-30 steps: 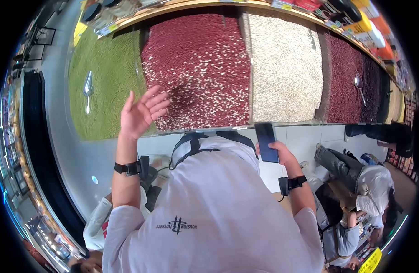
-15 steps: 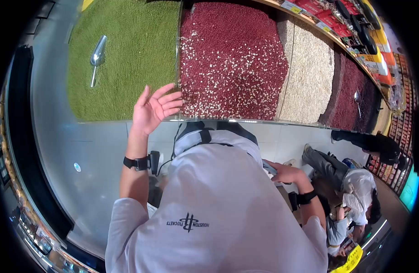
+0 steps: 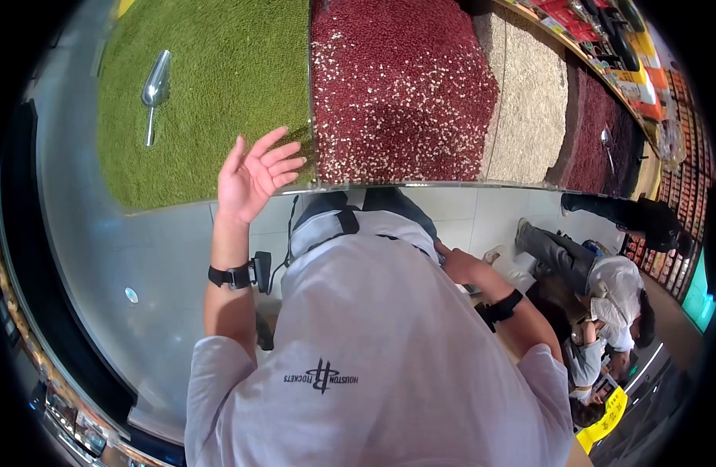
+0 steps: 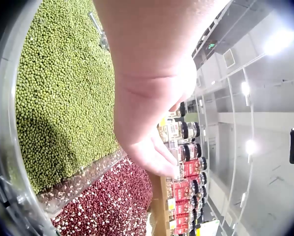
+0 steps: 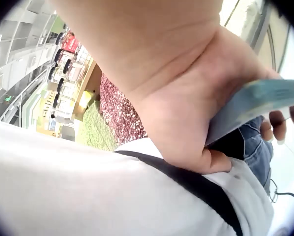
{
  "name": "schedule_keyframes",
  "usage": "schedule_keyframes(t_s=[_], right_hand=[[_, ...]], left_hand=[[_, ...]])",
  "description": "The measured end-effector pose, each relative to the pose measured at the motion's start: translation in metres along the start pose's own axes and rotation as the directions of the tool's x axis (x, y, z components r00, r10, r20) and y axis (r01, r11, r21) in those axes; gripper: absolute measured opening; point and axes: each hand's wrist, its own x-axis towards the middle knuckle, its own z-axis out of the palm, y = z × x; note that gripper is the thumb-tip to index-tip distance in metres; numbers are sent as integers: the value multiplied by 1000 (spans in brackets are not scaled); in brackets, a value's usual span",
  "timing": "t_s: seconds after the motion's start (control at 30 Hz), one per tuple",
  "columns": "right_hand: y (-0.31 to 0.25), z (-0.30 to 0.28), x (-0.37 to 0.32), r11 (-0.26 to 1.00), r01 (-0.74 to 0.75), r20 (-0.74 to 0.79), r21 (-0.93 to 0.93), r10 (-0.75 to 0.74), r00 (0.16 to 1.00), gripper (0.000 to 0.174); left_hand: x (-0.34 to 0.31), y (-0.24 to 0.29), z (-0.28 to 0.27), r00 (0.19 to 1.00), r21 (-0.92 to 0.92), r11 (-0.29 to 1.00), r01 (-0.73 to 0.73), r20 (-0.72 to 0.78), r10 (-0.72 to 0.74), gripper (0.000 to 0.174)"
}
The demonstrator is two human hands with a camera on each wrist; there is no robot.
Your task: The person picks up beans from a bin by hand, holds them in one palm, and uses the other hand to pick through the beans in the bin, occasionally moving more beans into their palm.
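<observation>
Palm up with its fingers spread, the left hand (image 3: 257, 177) is empty over the front edge of the bins, near the divider between green beans (image 3: 218, 86) and red beans (image 3: 404, 93). In the left wrist view, the left hand (image 4: 149, 147) shows its fingers relaxed, above the beans. Low by the right hip, the right hand (image 3: 465, 268) lies against the clothing. The right wrist view shows the right hand (image 5: 186, 118) holding a phone (image 5: 255, 101) edge-on, with fingertips beyond it and the thumb beside the white shirt (image 5: 88, 182).
A metal scoop (image 3: 156, 89) lies on the green beans. Pale grains (image 3: 529, 101) and darker beans (image 3: 599, 132) fill bins to the right, below a shelf of packaged goods (image 3: 638, 78). Other people (image 3: 614, 300) are at the right. A dark-edged counter (image 3: 31, 233) runs along the left.
The view has shifted toward the green beans. The right hand has brought the phone down from in front of the body to the hip. The left hand keeps its palm-up pose, now beside the divider.
</observation>
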Motion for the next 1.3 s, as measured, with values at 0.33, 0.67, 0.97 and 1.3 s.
schedule_keyframes(t_s=[0.33,0.67,0.97,1.3], right_hand=[[-5,8,19,768,-50,175,639,-82,981,53],[11,-25,18,465,102,6,879,-227,974,53],[3,-9,152,812,-15,-76,584,73,994,79],[11,12,166,482,-380,413,789,41,910,78]], left_hand=[[-7,9,-5,999,-42,999,-16,44,18,66],[-29,20,-15,998,-66,996,-56,-29,54,63],[-28,26,2,996,-17,999,-27,-80,25,62],[-27,25,11,987,28,999,17,-158,-13,58]])
